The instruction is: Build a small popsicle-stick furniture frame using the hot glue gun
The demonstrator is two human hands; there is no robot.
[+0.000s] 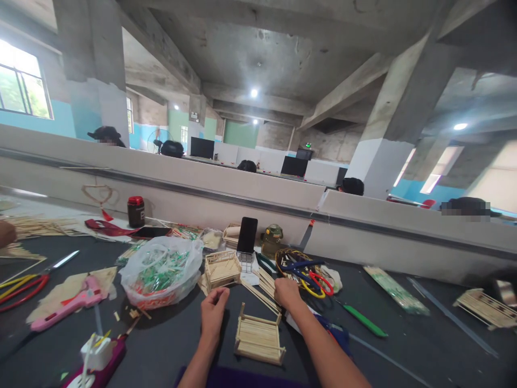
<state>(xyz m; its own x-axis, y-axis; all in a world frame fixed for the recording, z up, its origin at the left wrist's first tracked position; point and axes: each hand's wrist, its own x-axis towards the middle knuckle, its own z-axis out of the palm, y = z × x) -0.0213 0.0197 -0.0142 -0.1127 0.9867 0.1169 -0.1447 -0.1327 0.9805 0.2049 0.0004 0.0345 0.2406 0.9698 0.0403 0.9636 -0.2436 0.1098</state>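
Note:
On the dark table, between my forearms, lies a small frame of wooden sticks (259, 338) with short posts at its corners. My left hand (214, 310) is above the table to its upper left, fingers curled with the tips together; anything in them is too small to make out. Over loose sticks (262, 291) behind the frame, my right hand (286, 293) reaches with its fingers bent down, their tips hidden. A second stick structure (222, 268) with railings stands just beyond my left hand. A dark phone (247, 235) stands upright behind it.
A plastic bag of green-wrapped items (163, 272), a pink glue gun (72, 304) and a power strip (107, 361) are at left. At right are a basket with pliers and scissors (309, 272), a green tool (365, 320) and a stick bundle (396, 291). Another person's hand (6, 234) shows far left.

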